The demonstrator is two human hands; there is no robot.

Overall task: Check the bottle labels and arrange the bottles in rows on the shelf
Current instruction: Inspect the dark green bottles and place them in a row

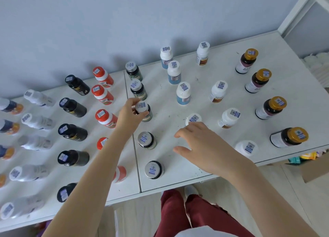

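Head, left hand (128, 113) grips bottle (142, 107) (silver-capped)

We are facing a pale blue wall (89, 23). A white frame (295, 11) is standing at right. We are seeing light flooring (138, 219) below.

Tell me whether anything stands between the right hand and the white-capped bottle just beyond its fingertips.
Nothing visible does. The right hand hovers open, fingertips at the white-capped bottle. The silver-capped bottle on its left and the brown-labelled bottle on its right stand clear.
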